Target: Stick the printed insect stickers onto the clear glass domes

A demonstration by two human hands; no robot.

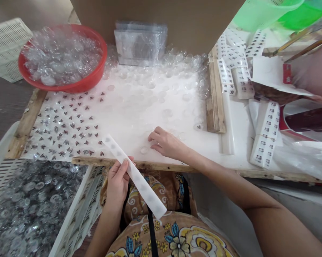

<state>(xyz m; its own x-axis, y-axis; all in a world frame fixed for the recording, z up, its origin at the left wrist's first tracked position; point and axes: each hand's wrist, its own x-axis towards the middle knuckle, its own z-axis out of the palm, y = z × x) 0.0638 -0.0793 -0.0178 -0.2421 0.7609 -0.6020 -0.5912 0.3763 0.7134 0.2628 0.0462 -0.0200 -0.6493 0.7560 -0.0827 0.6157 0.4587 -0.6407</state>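
My left hand is closed on a long white strip of stickers, thumb on top. Faint dark marks show through the strip, which slants from the tabletop down over my lap. Over the white tabletop, my right hand has curled fingers, with a gap between thumb and forefinger and nothing visible in it. A small clear disc lies just left of its thumb. Many more clear discs are scattered farther back. At the left, rows of clear pieces with small dark-and-red prints cover the surface.
A red basin heaped with clear pieces stands at back left. Below it, a white crate holds many more. Wooden strips edge the work surface. Bundled sticker sheets lie right. A cardboard box stands behind clear packs.
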